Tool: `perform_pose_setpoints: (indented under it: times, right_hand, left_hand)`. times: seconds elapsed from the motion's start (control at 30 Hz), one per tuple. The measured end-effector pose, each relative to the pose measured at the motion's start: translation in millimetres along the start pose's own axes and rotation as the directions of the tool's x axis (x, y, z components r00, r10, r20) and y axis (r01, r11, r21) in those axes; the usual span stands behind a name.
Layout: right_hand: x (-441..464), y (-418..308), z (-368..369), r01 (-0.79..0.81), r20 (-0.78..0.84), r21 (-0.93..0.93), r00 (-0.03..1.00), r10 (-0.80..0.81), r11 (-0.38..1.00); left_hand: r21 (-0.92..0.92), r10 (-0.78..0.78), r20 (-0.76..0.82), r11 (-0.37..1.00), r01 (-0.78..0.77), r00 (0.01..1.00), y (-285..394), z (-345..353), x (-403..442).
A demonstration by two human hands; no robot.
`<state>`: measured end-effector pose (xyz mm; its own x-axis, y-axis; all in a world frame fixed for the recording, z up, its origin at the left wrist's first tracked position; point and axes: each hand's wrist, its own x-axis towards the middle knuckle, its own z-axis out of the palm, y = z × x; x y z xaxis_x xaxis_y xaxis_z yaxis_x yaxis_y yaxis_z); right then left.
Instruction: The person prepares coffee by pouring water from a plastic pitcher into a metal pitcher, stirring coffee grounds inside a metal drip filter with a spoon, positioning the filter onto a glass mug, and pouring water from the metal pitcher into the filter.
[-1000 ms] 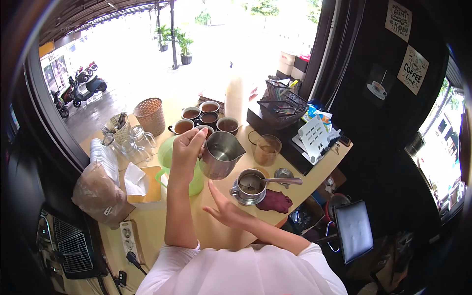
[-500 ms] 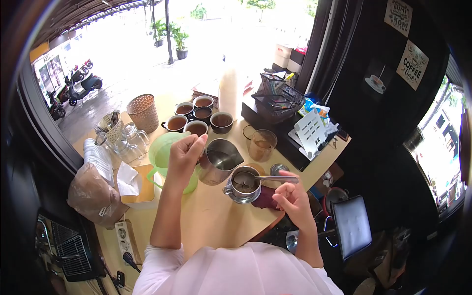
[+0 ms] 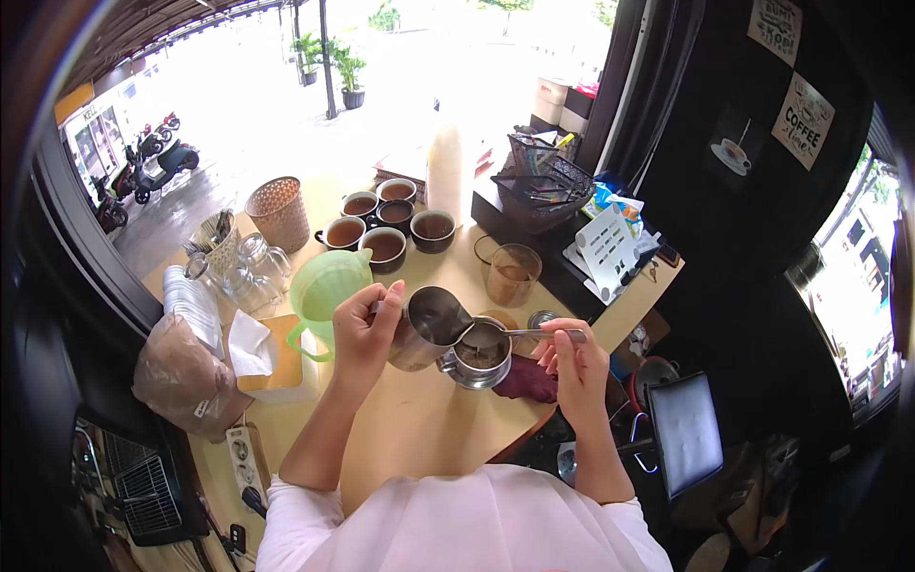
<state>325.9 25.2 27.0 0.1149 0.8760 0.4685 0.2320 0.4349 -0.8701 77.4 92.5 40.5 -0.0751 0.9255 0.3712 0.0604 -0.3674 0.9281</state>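
My left hand point(image 3: 365, 336) is closed around the handle of a steel pitcher point(image 3: 412, 345), which tilts to the right. Its spout meets the bowl of a spoon point(image 3: 534, 333) held level in my right hand point(image 3: 579, 370). Directly below the spoon's bowl stands a metal drip filter cup point(image 3: 477, 377) with dark, grainy contents and a side handle. A thin stream seems to fall from the spoon into it. Beside the cup lies a dark red cloth point(image 3: 529, 380). A green plastic jug point(image 3: 315, 300) stands behind my left hand.
Several cups of brown drink, one a black cup point(image 3: 433, 232), stand at the back. A clear container point(image 3: 513, 276) with brown contents sits behind the filter cup. To the left are glass mugs point(image 3: 253, 281), a woven basket point(image 3: 278, 214) and a tissue box point(image 3: 272, 357). A black wire basket point(image 3: 543, 195) stands back right.
The pitcher has moved right and tipped its spout onto the spoon. My right hand has risen slightly and turned, with the spoon still over the filter cup.
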Motion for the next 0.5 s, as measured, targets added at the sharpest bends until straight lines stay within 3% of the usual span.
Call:
perform_pose_setpoints:
  times: [0.5]
  right_hand:
    - [-1,-13,-5,0.134,-0.018,-0.136,0.99,-0.137,0.982]
  left_hand:
    - [0.171,0.048,-0.024,0.984,-0.043,0.999,11,5,1]
